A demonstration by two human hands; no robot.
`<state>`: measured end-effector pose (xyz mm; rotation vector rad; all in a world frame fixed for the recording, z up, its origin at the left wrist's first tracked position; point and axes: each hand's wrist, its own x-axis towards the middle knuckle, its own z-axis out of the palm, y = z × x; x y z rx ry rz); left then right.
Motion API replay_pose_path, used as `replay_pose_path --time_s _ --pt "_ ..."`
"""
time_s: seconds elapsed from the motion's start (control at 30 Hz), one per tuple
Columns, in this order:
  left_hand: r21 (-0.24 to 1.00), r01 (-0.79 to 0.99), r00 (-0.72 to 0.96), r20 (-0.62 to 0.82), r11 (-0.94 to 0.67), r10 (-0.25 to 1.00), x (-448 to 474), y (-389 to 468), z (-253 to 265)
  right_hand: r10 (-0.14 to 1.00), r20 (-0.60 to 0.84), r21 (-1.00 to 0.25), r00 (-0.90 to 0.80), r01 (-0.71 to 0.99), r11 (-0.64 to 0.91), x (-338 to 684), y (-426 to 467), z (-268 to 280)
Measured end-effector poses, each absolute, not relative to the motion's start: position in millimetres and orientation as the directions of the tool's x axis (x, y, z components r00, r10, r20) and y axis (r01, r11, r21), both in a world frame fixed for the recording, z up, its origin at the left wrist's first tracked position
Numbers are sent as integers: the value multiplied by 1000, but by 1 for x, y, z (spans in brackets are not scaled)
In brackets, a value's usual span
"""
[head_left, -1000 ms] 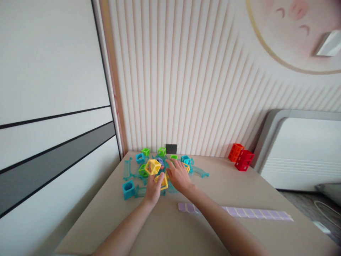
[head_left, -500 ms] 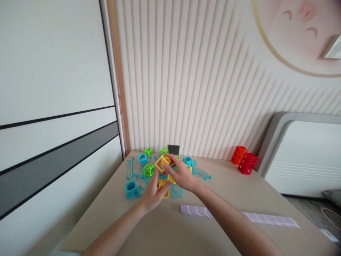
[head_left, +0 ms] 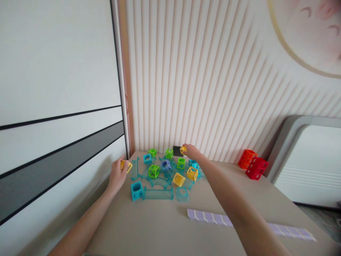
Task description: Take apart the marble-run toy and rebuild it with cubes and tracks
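At the table's left edge, my left hand (head_left: 118, 174) is closed on a yellow cube frame (head_left: 129, 167), partly hidden by the fingers. My right hand (head_left: 192, 151) grips another yellow cube frame (head_left: 183, 150) above the back of the table, in front of a black wall socket (head_left: 177, 150). Between the hands lie two more yellow cubes (head_left: 178, 180), several green cube frames (head_left: 153, 171), a purple cube (head_left: 165, 165) and blue cubes (head_left: 136, 190). Clear teal track pieces (head_left: 158, 194) are spread among them.
Orange blocks (head_left: 246, 159) and red blocks (head_left: 256, 168) stand stacked at the table's back right. A purple tiled strip (head_left: 210, 217) lies near the front, partly under my right forearm. A ribbed wall (head_left: 170, 78) rises behind, a white panel (head_left: 61, 71) at left.
My hands, together over the pile before, have moved apart: left hand to the left edge, right hand back and right, each with a yellow cube. The view has shifted slightly left.
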<state>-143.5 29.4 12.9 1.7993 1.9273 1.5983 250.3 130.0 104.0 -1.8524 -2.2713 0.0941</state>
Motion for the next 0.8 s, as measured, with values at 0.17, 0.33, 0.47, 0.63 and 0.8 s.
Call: replay_pose_path --time_s 0.17,0.33,0.47,0.63,0.8 --pt "673 711 -266 526 -204 808 -138 39 -8 976 -52 -67 -210 976 206 244 148 88" --pt "654 728 -211 497 -204 842 -133 51 -16 959 -95 -56 -266 964 261 242 153 76" --pt "641 745 -197 475 -184 858 -130 55 -21 958 -18 -68 -285 956 284 261 150 87" --pt "621 777 -241 445 -104 862 -131 58 -28 986 150 2 -79 997 80 338 131 117" --pt "554 831 -239 434 -48 869 -138 65 -34 917 317 86 243 955 -283 443 85 135"
